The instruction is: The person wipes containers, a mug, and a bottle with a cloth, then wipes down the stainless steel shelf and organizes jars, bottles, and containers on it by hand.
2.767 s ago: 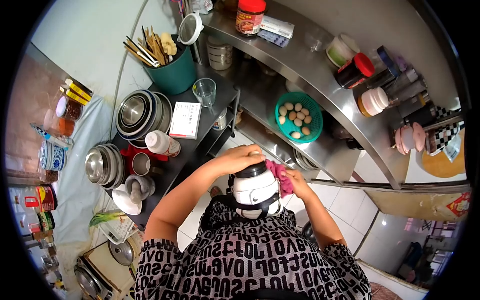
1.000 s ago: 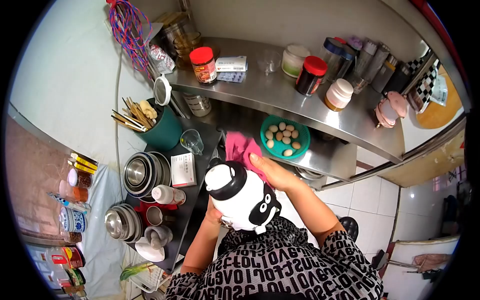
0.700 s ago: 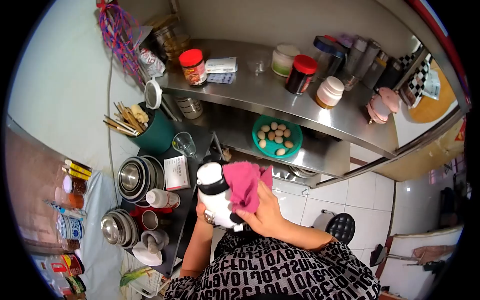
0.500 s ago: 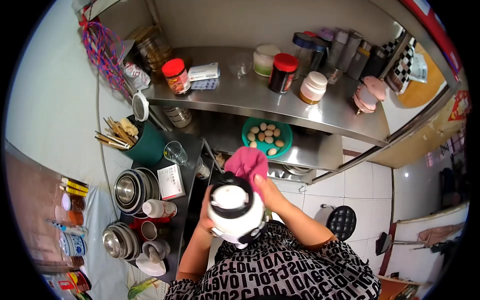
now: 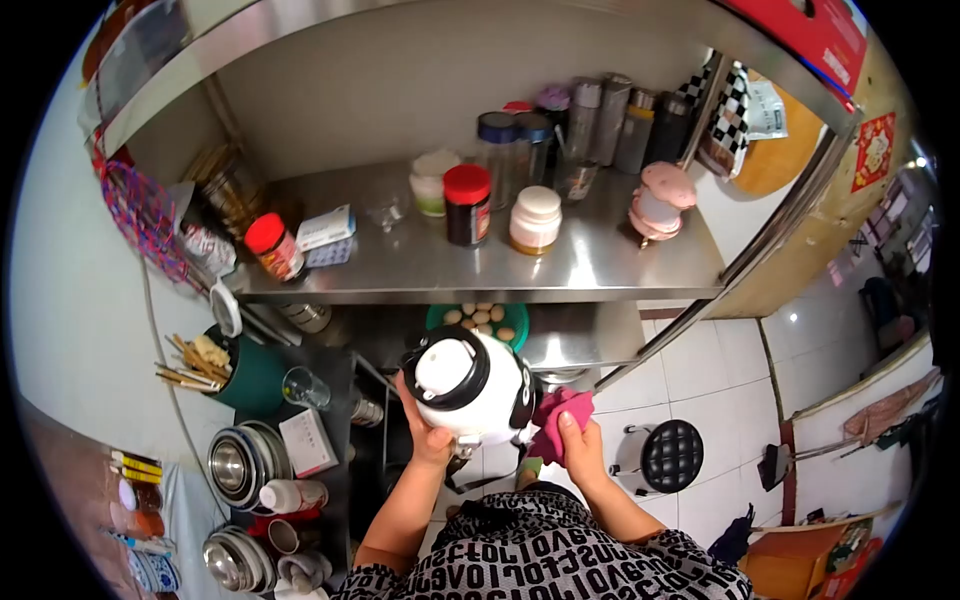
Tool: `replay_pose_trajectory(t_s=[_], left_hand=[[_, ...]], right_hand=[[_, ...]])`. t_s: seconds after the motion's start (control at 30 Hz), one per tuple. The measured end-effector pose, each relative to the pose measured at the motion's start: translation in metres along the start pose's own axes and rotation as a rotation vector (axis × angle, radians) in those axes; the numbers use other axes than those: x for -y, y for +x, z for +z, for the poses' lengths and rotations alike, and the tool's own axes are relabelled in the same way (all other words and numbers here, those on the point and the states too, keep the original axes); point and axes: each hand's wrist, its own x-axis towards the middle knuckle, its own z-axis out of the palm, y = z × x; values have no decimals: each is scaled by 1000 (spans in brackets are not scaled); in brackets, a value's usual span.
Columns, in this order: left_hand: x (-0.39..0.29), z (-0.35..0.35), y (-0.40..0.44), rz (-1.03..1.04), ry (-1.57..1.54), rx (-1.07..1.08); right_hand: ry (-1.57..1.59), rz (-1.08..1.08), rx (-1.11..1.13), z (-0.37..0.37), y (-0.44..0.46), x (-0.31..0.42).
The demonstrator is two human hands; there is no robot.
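Observation:
A white pot-bellied flask (image 5: 490, 395) with a black rim and a white cap is held up in front of my body, its top tilted to the left. My left hand (image 5: 428, 430) grips its lower left side, the fingers partly hidden behind it. To the right of the flask, my right hand (image 5: 582, 445) is closed on a pink cloth (image 5: 556, 420), which hangs close against the flask's right side. Behind the flask, a green basket (image 5: 518, 318) of eggs is partly covered by it.
A steel shelf (image 5: 380, 262) carries red-lidded jars, a white-lidded jar (image 5: 536, 220), tall flasks and a pink container (image 5: 661, 203). Stacked metal bowls (image 5: 232, 466), a white box (image 5: 308, 442) and a green utensil bin (image 5: 252, 380) stand at left. A black round stool (image 5: 672, 456) is at right.
The flask has risen towards the shelf and tilted left. My right hand has moved right and down with the pink cloth, away from the flask's top. The view has shifted, showing more of the upper shelf.

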Motion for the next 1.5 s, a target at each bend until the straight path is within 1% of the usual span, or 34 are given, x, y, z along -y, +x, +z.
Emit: replay_pose_trajectory(t_s=[0.03, 0.07, 0.1, 0.17, 0.2, 0.27, 0.3, 0.37, 0.4, 0.43, 0.5, 0.53, 0.57, 0.63, 0.67, 0.7, 0.77, 0.8, 0.83, 0.9, 0.93, 0.97, 1.03, 1.07, 1.1, 1.17, 1.2, 1.23, 1.27, 1.3, 1.37, 1.4, 1.43, 1.5], left_hand=[[11, 17, 9, 29, -1, -11], [21, 34, 23, 30, 17, 58], [43, 45, 37, 147, 68, 128], [63, 89, 61, 188, 123, 190], [80, 105, 73, 236, 138, 224], [107, 140, 97, 294, 184, 268], [115, 156, 108, 331, 261, 275], [135, 175, 128, 391, 487, 281], [140, 187, 134, 386, 465, 294], [146, 198, 139, 384, 442, 305], [167, 202, 148, 354, 474, 290], [176, 203, 152, 387, 530, 271], [185, 203, 157, 417, 589, 251], [193, 202, 163, 483, 691, 247], [194, 203, 165, 543, 744, 256], [194, 206, 167, 601, 797, 268], [189, 212, 162, 612, 946, 249], [187, 214, 157, 625, 1019, 210], [186, 216, 153, 639, 1090, 172], [182, 219, 144, 712, 1162, 137], [183, 217, 141, 761, 1182, 143], [184, 215, 140, 809, 1201, 150], [177, 214, 133, 794, 1198, 198], [172, 213, 129, 782, 1186, 210], [166, 212, 127, 772, 1174, 224], [159, 210, 124, 766, 1148, 223], [155, 208, 124, 746, 1070, 241], [151, 205, 122, 725, 991, 259], [145, 203, 121, 714, 979, 252], [141, 197, 121, 715, 982, 249], [134, 185, 121, 729, 920, 277], [127, 178, 122, 771, 926, 262], [119, 171, 124, 785, 913, 260], [105, 148, 125, 792, 985, 230]], right_hand=[[-81, -109, 43, -7, 5, 4], [-119, -195, 60, -14, 13, 9], [-155, -282, 75, -20, 21, 15], [1, -236, -46, -28, 42, 33], [12, -228, -107, -37, 57, 41], [-2, -360, -246, -54, 97, 46], [14, -421, -317, -60, 115, 51], [68, -375, -326, -82, 149, 57], [93, -335, -292, -92, 161, 64], [93, -364, -341, -99, 179, 59], [82, -316, -317, -116, 204, 54], [17, -323, -322, -122, 217, 49], [37, -288, -316, -126, 226, 44], [-38, -234, -296, -135, 242, 31], [-38, -253, -335, -136, 248, 23], [-91, -360, -408, -135, 255, 15], [-59, -367, -352, -136, 252, 21], [-80, -422, -371, -140, 256, 12], [-40, -359, -348, -139, 249, 16], [-49, -386, -478, -132, 238, 20], [86, -354, -500, -125, 230, 27], [194, -392, -431, -123, 217, 37], [257, -308, -466, -130, 204, 38], [306, -429, -578, -121, 199, 41], [325, -450, -573, -123, 195, 39], [331, -575, -438, -126, 190, 30], [333, -574, -431, -120, 188, 31], [310, -651, -397, -110, 183, 32], [287, -728, -362, -102, 181, 32], [289, -727, -358, -97, 181, 29], [164, -806, -172, -90, 179, 23], [85, -801, -137, -84, 176, 26], [83, -804, -135, -76, 174, 30], [109, -755, -32, -53, 167, 39]])
